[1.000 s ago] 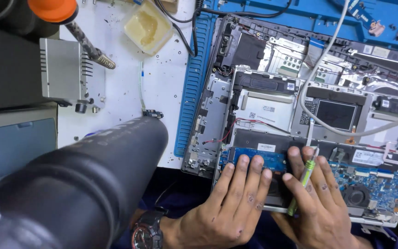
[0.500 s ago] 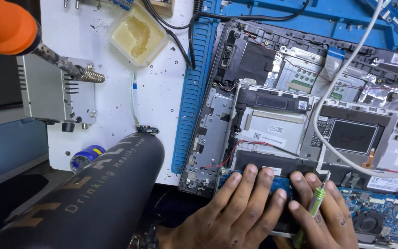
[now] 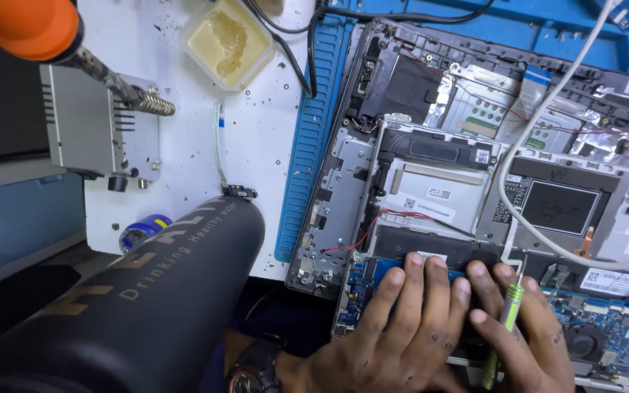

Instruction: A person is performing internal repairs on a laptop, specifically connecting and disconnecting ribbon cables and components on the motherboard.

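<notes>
At the opened laptop (image 3: 475, 182), whose cover is already off, a dark component (image 3: 438, 255) is being pressed by the left hand (image 3: 394, 335) with flat, empty fingers, while a green screwdriver (image 3: 502, 335) is being gripped by the right hand (image 3: 525, 335); boards are not yet removed.

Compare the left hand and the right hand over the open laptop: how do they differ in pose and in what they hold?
The left hand lies flat, fingers spread on the dark part at the near edge of the open laptop; the right hand grips a green screwdriver. The left hand holds nothing and has a dark wristwatch by it; the right hand's wrist is out of view. Both press side by side on the same spot.
</notes>
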